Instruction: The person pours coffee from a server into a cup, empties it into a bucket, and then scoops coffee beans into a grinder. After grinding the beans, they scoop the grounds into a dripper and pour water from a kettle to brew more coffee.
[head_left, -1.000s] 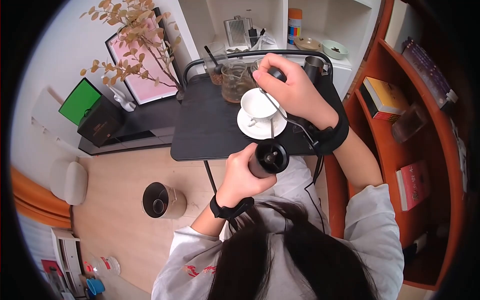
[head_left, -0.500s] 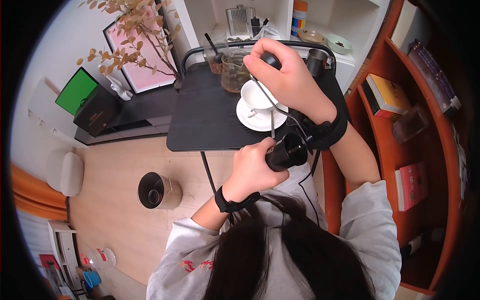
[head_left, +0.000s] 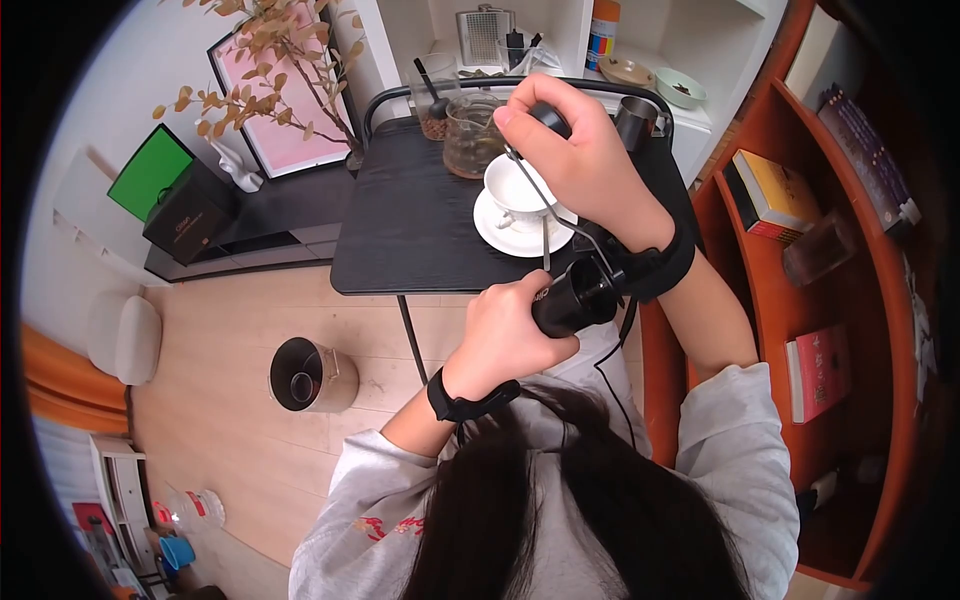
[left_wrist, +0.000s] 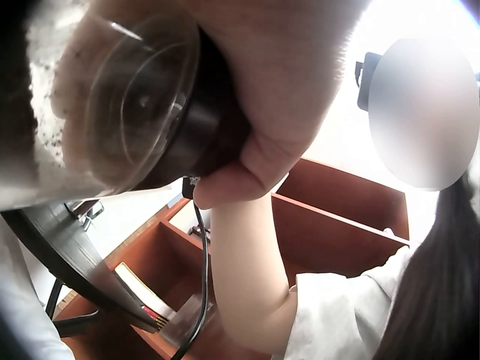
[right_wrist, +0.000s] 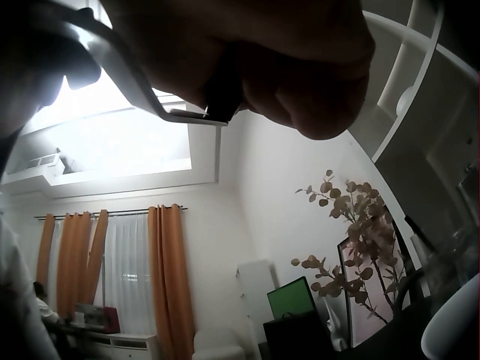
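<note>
My left hand [head_left: 500, 335] grips the black body of a hand coffee grinder [head_left: 560, 312], which leans to the right. In the left wrist view its clear chamber [left_wrist: 142, 97] shows dark specks on the wall. My right hand [head_left: 595, 175] holds the grinder's metal crank handle [head_left: 592, 237] by its black knob [head_left: 550, 118]. The crank's lower end is right at the grinder's mouth, partly hidden by the right wristband. Beyond the hands, a white cup [head_left: 512, 190] stands on a saucer [head_left: 490, 232] with a spoon [head_left: 546, 243].
On the black table [head_left: 400, 220] stand a glass pot [head_left: 470, 140], a glass of brown bits [head_left: 432, 120] and a metal cup [head_left: 635, 122]. A red-brown bookshelf [head_left: 740, 260] rises at right. A bin [head_left: 335, 378] sits on the floor at left.
The left hand has moved right and tipped the grinder, whose open top with its shaft faced up earlier. Crank end and grinder mouth have come together.
</note>
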